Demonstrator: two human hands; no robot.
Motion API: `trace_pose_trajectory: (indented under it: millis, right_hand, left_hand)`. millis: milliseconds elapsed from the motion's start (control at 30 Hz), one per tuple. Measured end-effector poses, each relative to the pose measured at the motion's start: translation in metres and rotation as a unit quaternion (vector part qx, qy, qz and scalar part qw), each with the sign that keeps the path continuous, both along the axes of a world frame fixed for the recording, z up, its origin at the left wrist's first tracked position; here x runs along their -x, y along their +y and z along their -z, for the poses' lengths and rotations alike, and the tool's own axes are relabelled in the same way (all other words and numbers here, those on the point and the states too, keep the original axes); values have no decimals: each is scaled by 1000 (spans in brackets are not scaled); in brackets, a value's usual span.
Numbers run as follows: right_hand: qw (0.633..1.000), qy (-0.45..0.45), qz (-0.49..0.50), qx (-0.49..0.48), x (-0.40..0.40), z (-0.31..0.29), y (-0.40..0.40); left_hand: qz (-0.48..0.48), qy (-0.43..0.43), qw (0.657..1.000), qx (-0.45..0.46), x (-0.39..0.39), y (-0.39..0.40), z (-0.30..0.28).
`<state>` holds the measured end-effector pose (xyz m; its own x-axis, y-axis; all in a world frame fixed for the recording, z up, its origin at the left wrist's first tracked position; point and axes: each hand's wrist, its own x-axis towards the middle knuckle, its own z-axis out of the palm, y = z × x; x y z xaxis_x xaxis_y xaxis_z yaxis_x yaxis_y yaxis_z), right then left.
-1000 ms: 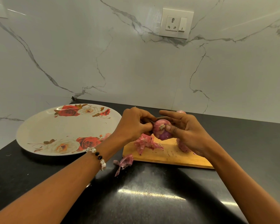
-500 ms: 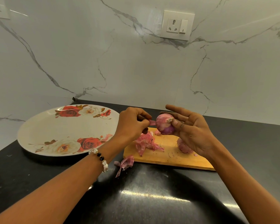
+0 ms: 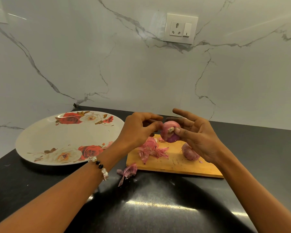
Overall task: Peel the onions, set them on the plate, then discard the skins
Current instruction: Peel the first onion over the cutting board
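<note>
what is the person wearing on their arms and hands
Both forearms are bare, with no sleeves in view. The left wrist carries a beaded bracelet of clear, pearly white and black round beads. The right hand and wrist show no jewellery; no gloves.

Floral plate bare across its centre, open from above. Black counter in front unobstructed apart from one skin scrap. Cutting board crowded: skin pile left, second onion right, both hands above.
</note>
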<state>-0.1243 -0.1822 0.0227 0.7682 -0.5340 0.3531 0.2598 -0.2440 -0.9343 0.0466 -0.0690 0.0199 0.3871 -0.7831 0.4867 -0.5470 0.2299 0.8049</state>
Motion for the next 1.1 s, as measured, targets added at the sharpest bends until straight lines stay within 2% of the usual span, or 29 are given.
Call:
trace_pose_trajectory:
  millis: [133,233,467,867,1100]
  right_hand:
    - [996,51,23,69,0,-1,1]
    - [995,48,37,84,0,-1,2]
    - [992,48,59,104,-1,-3,6]
    - [986,85,38,136,-1,-1,7]
    - [988,94,48,112,-3,3,3]
  left_hand:
    - [92,-14,995,-36,0,3,-4]
    - [120,5,992,-40,1,4,-3]
    - [72,58,995,-25,2,0,3]
    - [11,8,999,-39,-1,2,1]
    - [-20,39,998,-34,0,0,3]
